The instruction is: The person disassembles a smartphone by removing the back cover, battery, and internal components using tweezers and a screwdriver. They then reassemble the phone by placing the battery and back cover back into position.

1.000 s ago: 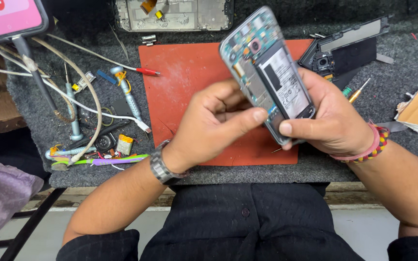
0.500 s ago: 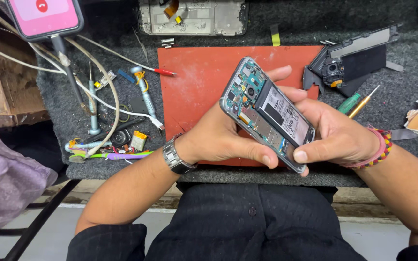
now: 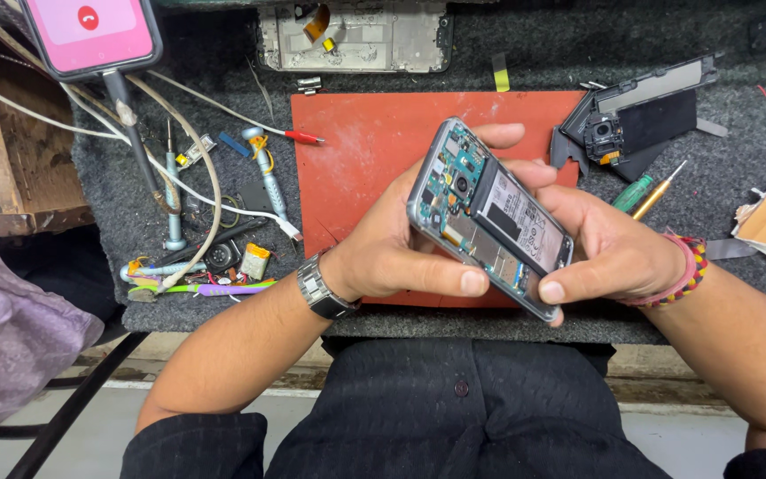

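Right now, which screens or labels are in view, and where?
Lit pink phone screen with a red round button: top left, on a stand.
White-and-black label on the battery of the opened grey phone: centre, held in both hands.
Small yellow tape tag: on the grey mat, above the red mat.

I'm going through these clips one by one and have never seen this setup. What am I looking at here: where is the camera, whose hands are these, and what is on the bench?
The camera sits on the person's head and looks down, so both arms belong to the wearer. The left hand, with a metal watch at its wrist, and the right hand, with a beaded bracelet, together hold an opened phone with its back off, so the battery and circuit boards show. Below it lies a red work mat on a dark grey bench. To the left are cables and small tools and a phone with a pink screen. At the top is a bare phone frame; to the right are a black removed part with a camera and two screwdrivers.
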